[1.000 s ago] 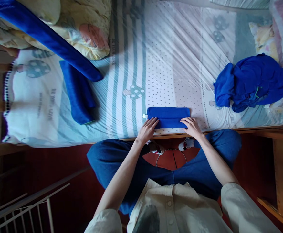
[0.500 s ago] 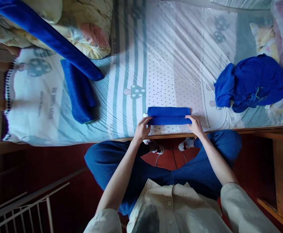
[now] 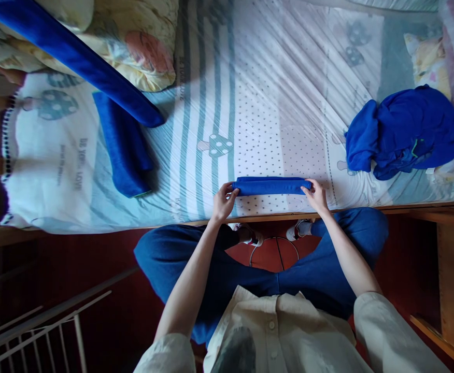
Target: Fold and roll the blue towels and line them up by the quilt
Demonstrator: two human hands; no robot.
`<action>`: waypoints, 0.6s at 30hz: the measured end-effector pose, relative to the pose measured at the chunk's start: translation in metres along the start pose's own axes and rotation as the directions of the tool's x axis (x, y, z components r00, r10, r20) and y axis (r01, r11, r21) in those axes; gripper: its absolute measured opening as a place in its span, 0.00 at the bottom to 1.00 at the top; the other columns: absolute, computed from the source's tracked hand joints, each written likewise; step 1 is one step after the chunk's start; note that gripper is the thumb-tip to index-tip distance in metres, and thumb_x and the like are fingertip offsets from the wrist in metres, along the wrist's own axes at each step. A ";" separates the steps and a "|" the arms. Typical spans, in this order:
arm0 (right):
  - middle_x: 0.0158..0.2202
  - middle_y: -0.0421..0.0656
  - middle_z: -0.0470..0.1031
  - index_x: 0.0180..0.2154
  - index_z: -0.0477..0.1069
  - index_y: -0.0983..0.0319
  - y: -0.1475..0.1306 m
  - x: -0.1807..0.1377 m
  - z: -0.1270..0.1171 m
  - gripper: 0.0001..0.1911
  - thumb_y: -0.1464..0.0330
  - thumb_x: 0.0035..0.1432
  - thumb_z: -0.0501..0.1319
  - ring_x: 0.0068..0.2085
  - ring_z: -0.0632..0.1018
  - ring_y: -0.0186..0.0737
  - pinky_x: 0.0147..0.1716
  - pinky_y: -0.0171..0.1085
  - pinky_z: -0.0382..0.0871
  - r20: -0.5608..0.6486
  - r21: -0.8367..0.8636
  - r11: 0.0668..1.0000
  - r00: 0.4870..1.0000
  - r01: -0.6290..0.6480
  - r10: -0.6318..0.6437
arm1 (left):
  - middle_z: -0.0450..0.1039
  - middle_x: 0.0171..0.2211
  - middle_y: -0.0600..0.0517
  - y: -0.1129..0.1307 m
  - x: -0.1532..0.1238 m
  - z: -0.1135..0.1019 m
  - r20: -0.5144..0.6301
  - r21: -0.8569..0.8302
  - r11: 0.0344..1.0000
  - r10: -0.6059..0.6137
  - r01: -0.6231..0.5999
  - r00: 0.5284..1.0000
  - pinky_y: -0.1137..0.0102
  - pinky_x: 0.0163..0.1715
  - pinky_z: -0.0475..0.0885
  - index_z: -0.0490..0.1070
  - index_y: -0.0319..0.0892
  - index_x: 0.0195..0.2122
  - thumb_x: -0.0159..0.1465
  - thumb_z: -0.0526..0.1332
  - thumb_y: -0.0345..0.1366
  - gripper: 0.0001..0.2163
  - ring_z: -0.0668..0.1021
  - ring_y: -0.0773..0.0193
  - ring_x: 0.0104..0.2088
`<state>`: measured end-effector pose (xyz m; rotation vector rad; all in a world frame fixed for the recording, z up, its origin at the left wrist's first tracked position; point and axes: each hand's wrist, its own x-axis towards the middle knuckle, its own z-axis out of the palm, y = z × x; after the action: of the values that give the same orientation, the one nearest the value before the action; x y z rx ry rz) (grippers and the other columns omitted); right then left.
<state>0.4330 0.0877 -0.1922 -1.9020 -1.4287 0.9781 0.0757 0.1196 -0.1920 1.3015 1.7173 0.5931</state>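
A blue cloth [image 3: 270, 186], folded into a narrow strip, lies near the front edge of the bed. My left hand [image 3: 224, 201] pinches its left end between thumb and fingers. At the opposite end, my right hand [image 3: 315, 196] grips the corner in the same way. The strip is stretched straight between both hands, with a thin back layer showing along its far side.
A crumpled blue cloth pile [image 3: 409, 132] rests on the right of the bed [image 3: 258, 124]. To the left lie a folded blue cloth [image 3: 124, 150] and a long blue strip [image 3: 95, 72] against a yellow quilt [image 3: 149, 52]. A metal rack [image 3: 48, 331] stands at lower left.
The near part of the blue cloth has been folded over toward the far side, so the cloth is now narrower. Both hands have moved slightly away from me with its ends.
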 end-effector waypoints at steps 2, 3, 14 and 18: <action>0.37 0.49 0.80 0.46 0.74 0.62 0.003 0.001 0.001 0.25 0.47 0.60 0.61 0.38 0.80 0.47 0.38 0.41 0.74 0.009 0.050 0.997 0.999 -0.050 0.050 | 0.82 0.41 0.44 0.001 0.001 -0.001 -0.016 0.040 0.998 -0.057 0.057 0.998 0.65 0.45 0.77 0.73 0.38 0.52 0.66 0.58 0.45 0.19 0.82 0.55 0.45; 0.34 0.47 0.79 0.43 0.74 0.62 0.006 0.001 0.001 0.26 0.45 0.59 0.61 0.36 0.79 0.46 0.36 0.40 0.73 0.022 0.071 0.995 0.997 -0.074 0.072 | 0.82 0.40 0.44 0.001 0.001 -0.001 -0.020 0.068 0.994 -0.086 0.087 0.996 0.65 0.45 0.77 0.74 0.37 0.51 0.66 0.58 0.45 0.19 0.82 0.55 0.44; 0.22 0.39 0.69 0.25 0.66 0.59 0.027 0.004 0.009 0.29 0.40 0.47 0.66 0.25 0.70 0.38 0.24 0.35 0.61 0.154 0.134 0.955 0.958 -0.264 0.243 | 0.83 0.37 0.43 0.004 -0.003 0.003 -0.060 0.264 0.953 -0.136 0.147 0.989 0.63 0.48 0.75 0.77 0.39 0.45 0.66 0.59 0.41 0.13 0.83 0.53 0.40; 0.21 0.40 0.70 0.26 0.68 0.59 0.031 0.004 0.011 0.26 0.43 0.49 0.66 0.26 0.72 0.41 0.26 0.36 0.66 0.109 0.085 0.971 0.971 -0.222 0.213 | 0.83 0.37 0.44 -0.001 -0.002 0.004 -0.061 0.281 0.951 -0.113 0.125 0.992 0.62 0.48 0.75 0.77 0.41 0.45 0.65 0.59 0.41 0.13 0.84 0.52 0.41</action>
<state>0.4423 0.0827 -0.2239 -1.9926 -1.2195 1.2380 0.0787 0.1173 -0.1941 1.3764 1.9570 0.3141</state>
